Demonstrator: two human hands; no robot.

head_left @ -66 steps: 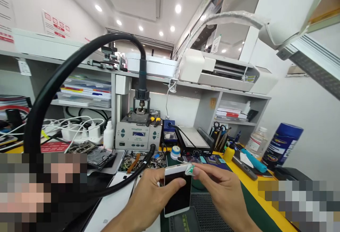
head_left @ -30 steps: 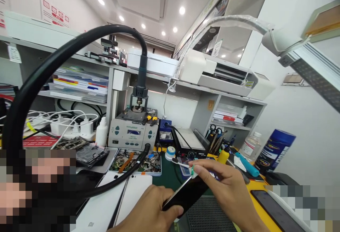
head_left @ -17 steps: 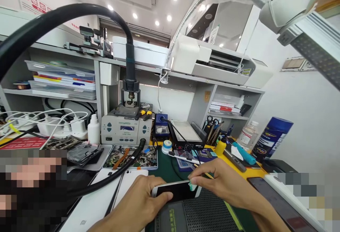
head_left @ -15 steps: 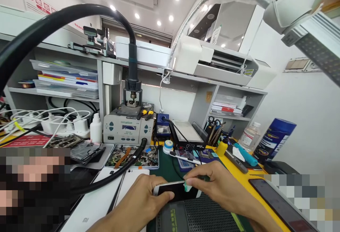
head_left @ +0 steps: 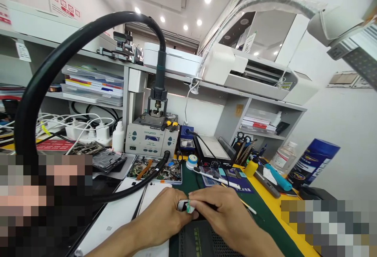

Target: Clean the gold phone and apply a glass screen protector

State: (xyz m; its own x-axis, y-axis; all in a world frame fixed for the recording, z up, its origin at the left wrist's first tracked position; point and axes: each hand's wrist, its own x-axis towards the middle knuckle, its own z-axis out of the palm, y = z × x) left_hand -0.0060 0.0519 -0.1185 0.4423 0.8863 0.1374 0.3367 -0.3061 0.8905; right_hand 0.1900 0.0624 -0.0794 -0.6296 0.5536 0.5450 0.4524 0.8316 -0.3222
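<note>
My left hand [head_left: 163,214] is closed around a phone [head_left: 180,206], and only its light edge and a bit of dark screen show between the hands. My right hand [head_left: 224,212] pinches a small crumpled green and white piece [head_left: 190,208], perhaps tissue or film, against the phone. Most of the phone is hidden by my fingers. Just below lies a dark perforated pad [head_left: 203,241] with green lettering. A green mat [head_left: 250,206] is under both hands.
White tablets [head_left: 123,210] lie at left, crossed by a black hose. Behind them are a tray of small parts [head_left: 156,168] and a grey soldering station [head_left: 151,139]. A toothbrush [head_left: 220,179], a clear bottle [head_left: 284,155] and a blue spray can [head_left: 316,161] stand or lie at right.
My right hand has moved left with the green and white piece, close against my left hand. The phone is now mostly covered. The camera view has shifted left and slightly up.
</note>
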